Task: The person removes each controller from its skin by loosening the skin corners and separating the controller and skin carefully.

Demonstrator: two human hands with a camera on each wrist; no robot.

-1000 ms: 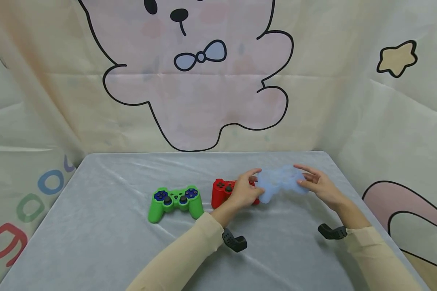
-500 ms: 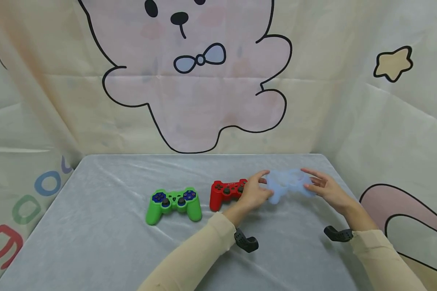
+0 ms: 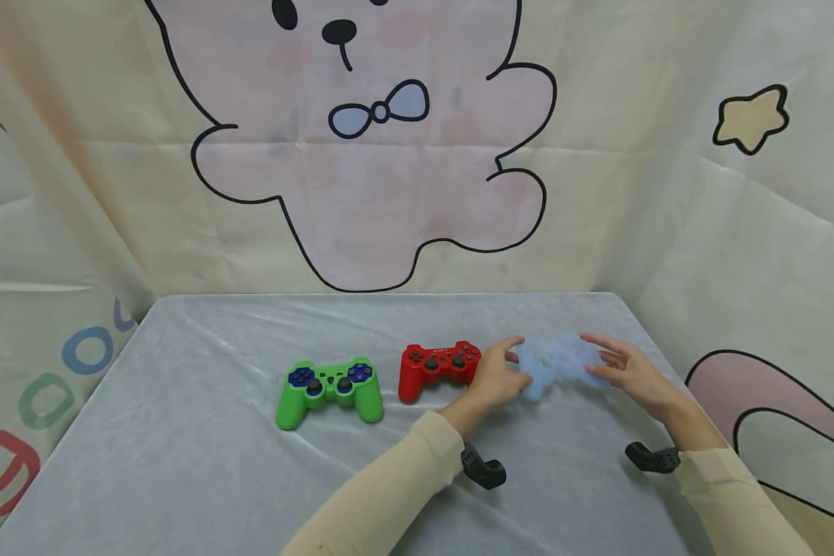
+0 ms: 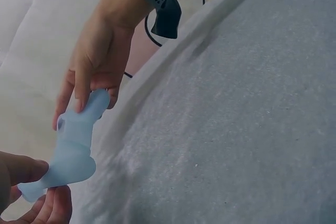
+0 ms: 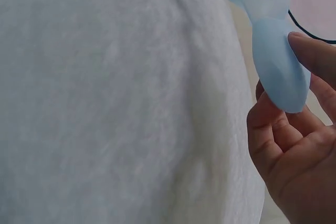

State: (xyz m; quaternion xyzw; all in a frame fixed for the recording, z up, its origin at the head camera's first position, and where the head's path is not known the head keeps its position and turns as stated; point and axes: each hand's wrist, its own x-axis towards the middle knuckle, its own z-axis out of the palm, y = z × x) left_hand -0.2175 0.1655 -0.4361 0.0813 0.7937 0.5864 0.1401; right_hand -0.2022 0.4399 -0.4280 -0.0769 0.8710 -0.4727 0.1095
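A pale blue, translucent silicone controller cover (image 3: 554, 360) is held between my two hands above the right part of the table. My left hand (image 3: 493, 378) pinches its left end, thumb on one side and fingers on the other, as the left wrist view shows on the cover (image 4: 73, 150). At the other end my right hand (image 3: 642, 382) grips the rounded handle part of the cover (image 5: 281, 66) between thumb and curled fingers. Left of my left hand, a red game controller (image 3: 431, 369) lies on the table. Farther left lies a green controller (image 3: 330, 386) with blue button areas.
A grey-blue cloth covers the table (image 3: 201, 463), which meets a cream fabric wall (image 3: 598, 177) with cartoon prints at the back. Fabric panels also hang at both sides. A black camera mount (image 3: 484, 467) sits on the left wrist, another mount (image 3: 652, 457) on the right.
Both hands have moved right, and slightly nearer, with the cover between them. More of the red controller shows from behind my left hand. The green controller stays in place.
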